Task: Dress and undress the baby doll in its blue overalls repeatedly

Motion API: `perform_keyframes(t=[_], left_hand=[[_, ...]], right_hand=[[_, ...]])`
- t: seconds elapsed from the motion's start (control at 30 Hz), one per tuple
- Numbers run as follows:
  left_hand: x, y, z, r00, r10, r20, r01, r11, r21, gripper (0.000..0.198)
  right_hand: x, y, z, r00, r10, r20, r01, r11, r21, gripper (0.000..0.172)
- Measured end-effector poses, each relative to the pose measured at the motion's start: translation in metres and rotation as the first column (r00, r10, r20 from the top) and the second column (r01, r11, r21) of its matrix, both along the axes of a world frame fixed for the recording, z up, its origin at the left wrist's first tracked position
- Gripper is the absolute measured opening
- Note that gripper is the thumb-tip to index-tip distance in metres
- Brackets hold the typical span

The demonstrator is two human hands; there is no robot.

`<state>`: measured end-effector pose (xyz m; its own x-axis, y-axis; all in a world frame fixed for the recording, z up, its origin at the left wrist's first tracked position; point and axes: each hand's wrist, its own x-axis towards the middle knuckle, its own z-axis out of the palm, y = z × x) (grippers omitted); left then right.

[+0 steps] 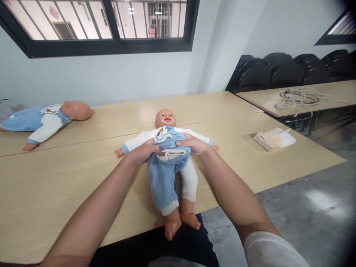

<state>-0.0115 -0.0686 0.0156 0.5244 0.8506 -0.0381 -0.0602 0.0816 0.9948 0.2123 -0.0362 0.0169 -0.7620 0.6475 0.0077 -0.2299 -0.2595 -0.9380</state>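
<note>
A baby doll [165, 119] lies on its back on the wooden table [55, 185], head away from me, feet over the near edge. It wears a white top and blue fleece trousers [161, 180]. My left hand [144, 151] grips the blue fabric at the doll's left waist. My right hand [194, 144] grips the same garment at the other side. Both hands have fingers curled into the cloth at the doll's belly. One doll leg is in the blue trouser leg; the other shows white.
A second dressed doll [44, 120] lies at the table's far left. A pack of tissues [274, 138] sits to the right. Cables [299, 97] lie on another table, with stacked black chairs [278, 72] behind. The wall and a window are beyond.
</note>
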Motion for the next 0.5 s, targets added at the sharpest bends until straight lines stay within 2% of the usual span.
perform_keyframes(t=[0.07, 0.17, 0.23, 0.27, 0.3, 0.33, 0.37, 0.4, 0.43, 0.47, 0.5], left_hand=[[0.0, 0.0, 0.003, 0.999, -0.033, -0.002, 0.033, 0.999, -0.016, 0.048], [-0.001, -0.005, 0.019, 0.977, -0.115, -0.178, 0.142, 0.978, 0.151, 0.058], [-0.001, -0.011, 0.034, 0.936, -0.122, -0.33, 0.213, 0.943, 0.255, 0.066], [-0.001, -0.015, 0.041, 0.91, -0.129, -0.395, 0.252, 0.927, 0.277, 0.065], [-0.001, -0.018, 0.047, 0.883, -0.141, -0.447, 0.29, 0.914, 0.285, 0.061], [-0.001, -0.022, 0.052, 0.86, -0.156, -0.486, 0.325, 0.901, 0.285, 0.056], [-0.001, -0.025, 0.055, 0.84, -0.172, -0.514, 0.356, 0.89, 0.284, 0.05], [0.0, -0.028, 0.058, 0.829, -0.181, -0.53, 0.377, 0.88, 0.289, 0.045], [0.001, -0.03, 0.061, 0.823, -0.186, -0.537, 0.391, 0.871, 0.297, 0.04], [0.002, -0.033, 0.062, 0.82, -0.185, -0.541, 0.398, 0.864, 0.307, 0.038], [0.003, -0.036, 0.064, 0.817, -0.181, -0.547, 0.403, 0.859, 0.317, 0.038]], right_hand=[[0.001, 0.002, 0.002, 0.996, 0.04, 0.083, -0.04, 0.999, 0.007, 0.052], [0.01, 0.006, 0.01, 0.973, 0.082, 0.214, -0.105, 0.989, 0.099, 0.052], [0.022, 0.001, 0.016, 0.959, 0.004, 0.282, -0.07, 0.972, 0.224, 0.05], [0.029, -0.005, 0.017, 0.945, -0.114, 0.306, 0.016, 0.953, 0.304, 0.047], [0.035, -0.016, 0.017, 0.906, -0.277, 0.321, 0.141, 0.91, 0.389, 0.045], [0.04, -0.03, 0.015, 0.826, -0.46, 0.326, 0.278, 0.835, 0.474, 0.042], [0.045, -0.047, 0.011, 0.704, -0.623, 0.341, 0.393, 0.741, 0.545, 0.041], [0.048, -0.067, 0.006, 0.582, -0.716, 0.385, 0.428, 0.672, 0.604, 0.04], [0.049, -0.087, 0.001, 0.505, -0.742, 0.441, 0.411, 0.656, 0.633, 0.04], [0.048, -0.106, -0.005, 0.469, -0.725, 0.505, 0.383, 0.682, 0.623, 0.04], [0.047, -0.124, -0.011, 0.477, -0.685, 0.551, 0.348, 0.723, 0.597, 0.042]])
